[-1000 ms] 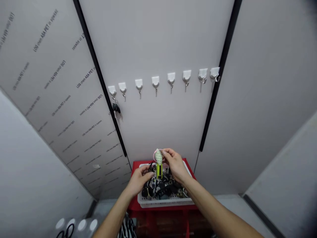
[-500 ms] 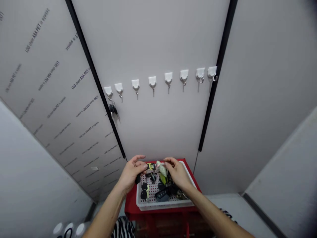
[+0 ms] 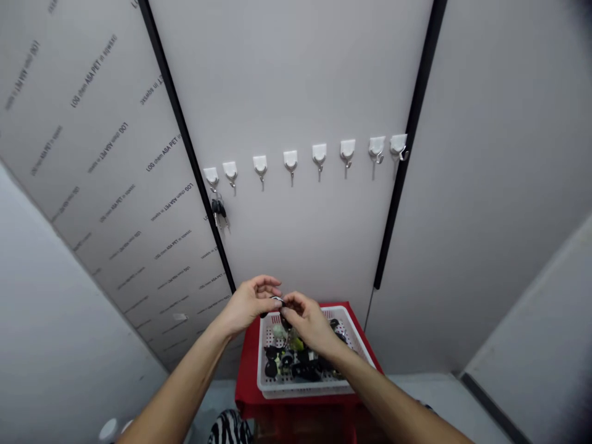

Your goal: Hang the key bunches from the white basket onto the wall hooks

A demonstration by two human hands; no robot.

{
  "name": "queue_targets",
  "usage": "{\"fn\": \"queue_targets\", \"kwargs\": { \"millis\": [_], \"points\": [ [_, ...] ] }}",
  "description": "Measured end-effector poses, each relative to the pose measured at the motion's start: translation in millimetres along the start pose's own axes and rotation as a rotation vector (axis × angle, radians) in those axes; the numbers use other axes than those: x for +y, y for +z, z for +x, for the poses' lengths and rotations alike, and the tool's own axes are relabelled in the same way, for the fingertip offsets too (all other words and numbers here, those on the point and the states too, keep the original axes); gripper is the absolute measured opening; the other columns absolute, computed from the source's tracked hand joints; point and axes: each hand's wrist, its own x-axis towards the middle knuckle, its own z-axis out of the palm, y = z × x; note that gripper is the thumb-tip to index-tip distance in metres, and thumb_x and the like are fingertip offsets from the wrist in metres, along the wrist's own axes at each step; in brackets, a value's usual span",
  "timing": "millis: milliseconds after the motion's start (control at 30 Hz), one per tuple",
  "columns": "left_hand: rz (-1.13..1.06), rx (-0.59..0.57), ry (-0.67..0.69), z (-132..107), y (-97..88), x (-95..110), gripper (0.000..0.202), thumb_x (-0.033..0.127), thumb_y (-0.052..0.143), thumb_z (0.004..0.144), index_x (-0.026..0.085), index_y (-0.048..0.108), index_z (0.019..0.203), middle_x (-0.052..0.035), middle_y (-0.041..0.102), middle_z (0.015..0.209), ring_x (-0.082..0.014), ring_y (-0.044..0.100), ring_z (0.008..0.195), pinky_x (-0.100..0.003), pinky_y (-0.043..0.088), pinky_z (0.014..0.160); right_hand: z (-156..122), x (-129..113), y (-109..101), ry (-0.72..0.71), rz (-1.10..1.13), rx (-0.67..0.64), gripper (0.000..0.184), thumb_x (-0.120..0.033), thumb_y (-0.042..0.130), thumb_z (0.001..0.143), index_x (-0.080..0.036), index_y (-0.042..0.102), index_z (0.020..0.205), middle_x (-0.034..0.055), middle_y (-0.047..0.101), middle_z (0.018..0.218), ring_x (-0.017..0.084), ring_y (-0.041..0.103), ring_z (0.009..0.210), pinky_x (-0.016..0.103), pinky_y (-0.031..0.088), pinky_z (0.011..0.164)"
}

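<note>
Above the far left of the basket, my left hand [image 3: 247, 306] pinches a dark bunch of keys [image 3: 278, 301], mostly hidden by the fingers. My right hand [image 3: 309, 319] meets it there, thumb and fingers closed on the same bunch. Below both hands sits a white perforated plastic basket [image 3: 303, 391]. Inside it lie black keys and fobs [image 3: 271, 369], a pale green charm [image 3: 279, 331] and a yellow-green piece [image 3: 297, 343]. Another set of keys [image 3: 219, 209] with black heads hangs from the leftmost wall hook [image 3: 211, 176].
Several white hooks [image 3: 290, 160] run in a row across the grey wall panel. Black vertical strips [image 3: 398, 185] border the panel. The basket rests on a red-covered stand [image 3: 247, 388], and a zebra-striped item [image 3: 230, 427] is below it.
The green charm and yellow tag between my hands are no longer held; the charm lies in the basket. Both hands have come together on a dark bunch of keys. The view has shifted slightly.
</note>
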Motion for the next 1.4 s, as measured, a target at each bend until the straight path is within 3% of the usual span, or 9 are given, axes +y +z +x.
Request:
{"fn": "queue_targets", "kwargs": {
  "millis": [167, 267, 367, 467, 633, 833, 933, 1133, 1400],
  "points": [
    [0.118, 0.034, 0.017, -3.3, -13.1, 3.2, 0.029, 0.011, 0.054, 0.051, 0.013, 0.044, 0.078, 0.0044, 0.047, 0.057, -0.0047, 0.043, 0.051, -0.016, 0.032, 0.048, 9.0, -5.8, 4.4, 0.013, 0.006, -0.013, 0.018, -0.021, 0.044, 0.064, -0.014, 0.052, 0.078, -0.0006, 0.050, 0.062, 0.009, 0.043, 0.059, 0.020, 0.033, 0.056],
    [0.253, 0.027, 0.046, -5.1, -20.8, 8.6, 0.023, 0.009, 0.053, 0.051, 0.012, 0.046, 0.072, 0.0052, 0.044, 0.053, -0.0039, 0.039, 0.047, -0.015, 0.028, 0.044, 15.0, -10.8, 5.3, -0.011, -0.021, -0.068, 0.017, -0.023, 0.042, 0.065, -0.014, 0.055, 0.069, 0.0001, 0.050, 0.063, 0.010, 0.042, 0.063, 0.021, 0.032, 0.059],
    [0.280, 0.014, 0.054, -6.2, -28.8, 17.9, 0.016, 0.015, 0.052, 0.054, 0.012, 0.047, 0.069, 0.0045, 0.045, 0.052, -0.0043, 0.039, 0.046, -0.017, 0.030, 0.045, 22.4, -18.8, 7.4, 0.021, 0.011, -0.100, 0.017, -0.023, 0.041, 0.066, -0.013, 0.054, 0.060, -0.0022, 0.044, 0.053, 0.007, 0.037, 0.052, 0.019, 0.029, 0.049],
    [0.304, 0.057, 0.089, -5.4, -39.3, 30.9, 0.016, 0.023, 0.049, 0.058, 0.012, 0.047, 0.070, 0.0037, 0.046, 0.052, -0.0053, 0.040, 0.045, -0.019, 0.032, 0.045, 31.5, -32.5, 9.9, 0.095, 0.145, -0.142, 0.014, -0.023, 0.044, 0.063, -0.012, 0.051, 0.067, -0.0043, 0.042, 0.049, 0.004, 0.033, 0.043, 0.017, 0.025, 0.042],
    [0.453, 0.172, 0.252, 2.4, -59.8, 69.2, 0.016, 0.023, 0.051, 0.058, 0.013, 0.049, 0.070, 0.0033, 0.048, 0.055, -0.0056, 0.042, 0.048, -0.019, 0.034, 0.048, 55.5, -65.3, 15.5, 0.071, 0.242, -0.186, 0.017, -0.024, 0.050, 0.058, -0.012, 0.051, 0.070, -0.0039, 0.045, 0.049, 0.004, 0.038, 0.044, 0.017, 0.029, 0.044],
    [0.748, 0.478, 0.555, 29.6, -76.7, 131.7, 0.012, 0.021, 0.051, 0.057, 0.015, 0.052, 0.067, 0.0012, 0.053, 0.064, -0.0083, 0.048, 0.060, -0.020, 0.037, 0.058, 108.5, -109.7, 29.2, -0.050, 0.326, -0.033, 0.016, -0.027, 0.048, 0.058, -0.013, 0.050, 0.066, -0.0033, 0.047, 0.052, 0.005, 0.043, 0.045, 0.017, 0.030, 0.044],
    [0.860, 0.578, 0.660, 49.8, -83.6, 150.7, 0.010, 0.020, 0.050, 0.059, 0.015, 0.052, 0.067, 0.0007, 0.053, 0.063, -0.0085, 0.048, 0.058, -0.020, 0.037, 0.056, 134.6, -125.8, 32.2, -0.115, 0.331, 0.042, 0.015, -0.026, 0.049, 0.057, -0.013, 0.050, 0.064, -0.0039, 0.047, 0.050, 0.004, 0.043, 0.043, 0.016, 0.028, 0.041],
    [1.149, 0.722, 0.853, 79.7, -91.1, 155.9, 0.004, 0.017, 0.050, 0.059, 0.014, 0.052, 0.061, 0.0001, 0.049, 0.063, -0.0078, 0.044, 0.054, -0.020, 0.037, 0.053, 163.4, -126.4, 34.9, -0.126, 0.283, 0.187, 0.012, -0.025, 0.048, 0.056, -0.013, 0.050, 0.058, -0.0058, 0.044, 0.043, 0.004, 0.037, 0.037, 0.016, 0.025, 0.038],
    [1.221, 0.722, 1.036, 75.1, -93.6, 151.1, 0.008, 0.021, 0.044, 0.066, 0.015, 0.051, 0.065, -0.0003, 0.048, 0.066, -0.0085, 0.045, 0.060, -0.019, 0.037, 0.058, 170.6, -120.6, 35.2, -0.226, 0.288, 0.248, 0.013, -0.024, 0.049, 0.056, -0.015, 0.050, 0.065, -0.0057, 0.047, 0.047, 0.005, 0.042, 0.039, 0.016, 0.031, 0.040]
  ]
}}
